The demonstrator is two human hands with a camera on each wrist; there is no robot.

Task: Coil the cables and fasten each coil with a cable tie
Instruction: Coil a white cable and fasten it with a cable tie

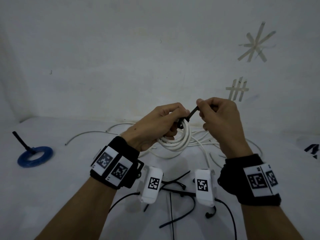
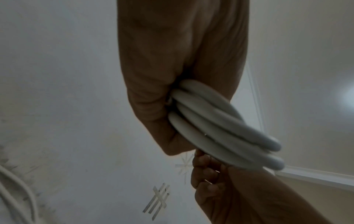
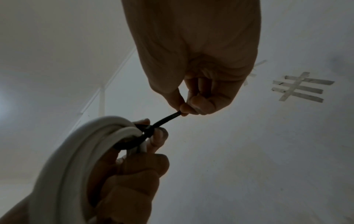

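My left hand grips a coil of white cable held up above the table; the coil's strands run out of the fist in the left wrist view. A black cable tie loops round the top of the coil. My right hand pinches the tie's free tail between thumb and forefinger, up and to the right of the loop. The tie's loop sits against my left fingertips.
A blue coil fastened with a black tie lies at the left of the white table. Loose white cable sprawls behind my hands. Several black cable ties lie near the front edge. Tape marks are on the wall.
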